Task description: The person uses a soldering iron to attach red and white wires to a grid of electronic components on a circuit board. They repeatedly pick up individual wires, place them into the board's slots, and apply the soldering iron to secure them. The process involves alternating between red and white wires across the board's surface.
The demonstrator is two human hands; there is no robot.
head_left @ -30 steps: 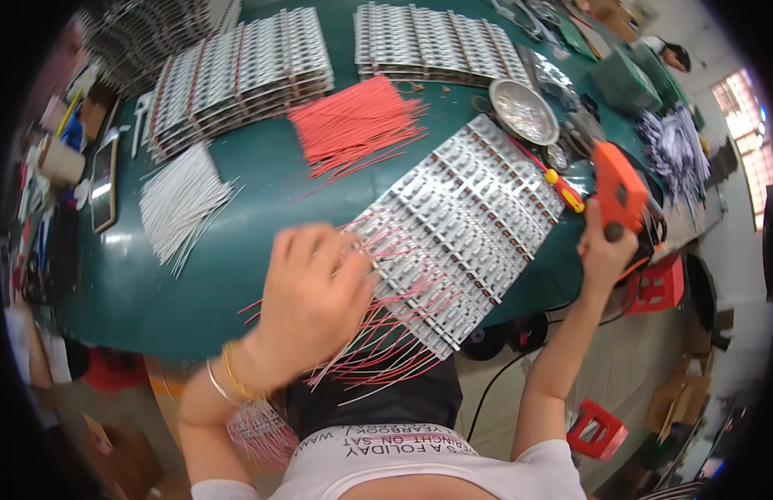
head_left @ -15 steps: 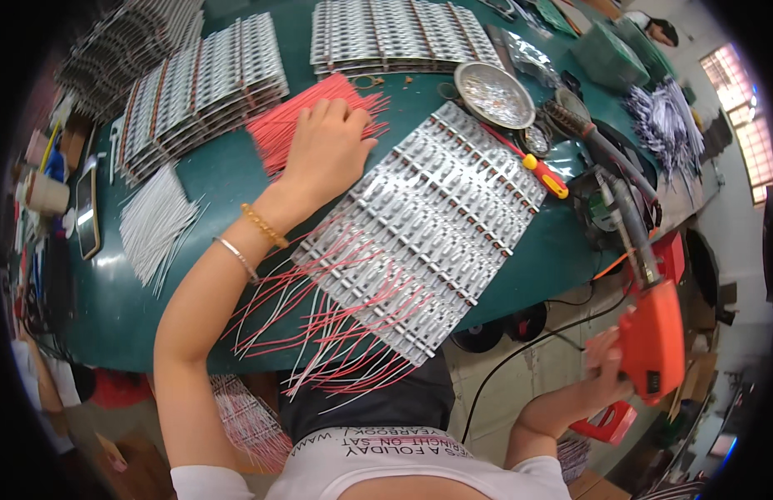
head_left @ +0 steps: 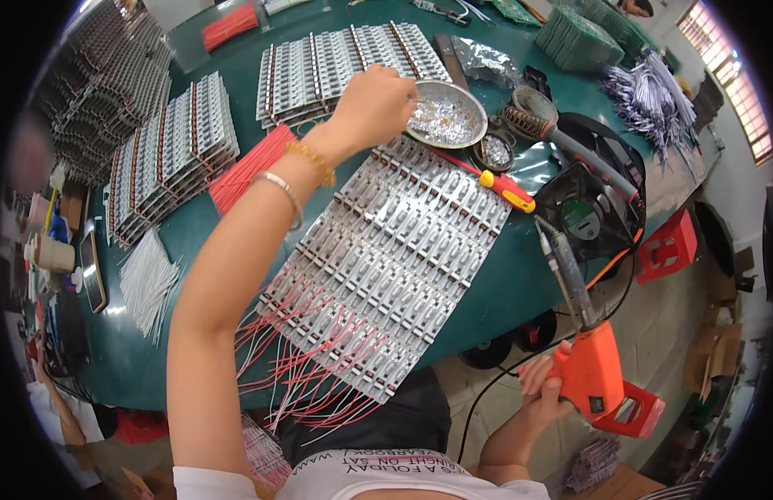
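Observation:
My left hand (head_left: pixel 374 112) is at the left rim of a round metal dish (head_left: pixel 446 133) holding small shiny bits. Its fingers are curled together, and what they pinch, if anything, is hidden. Down at the lower right, my right hand (head_left: pixel 543 392) grips an orange soldering gun (head_left: pixel 588 375), its metal tip pointing up and to the left. Between the hands lies a slanted panel of silver modules (head_left: pixel 395 258) in rows. Red and white wires (head_left: pixel 307 367) trail from its near left end over the table edge. A bundle of loose red wires (head_left: pixel 251 171) sits beyond my left forearm.
Stacked module panels (head_left: pixel 174 158) stand at the left, more (head_left: pixel 345 67) at the back. White wires (head_left: pixel 147 279) and a phone (head_left: pixel 92 271) lie at the left. A red-yellow screwdriver (head_left: pixel 507 190), a soldering iron (head_left: pixel 591 158) and a black box (head_left: pixel 580 212) are at the right.
My left hand has left the red wires and moved right to the metal dish, its fingers now curled. The soldering gun in my right hand has shifted left. The whole view has shifted too.

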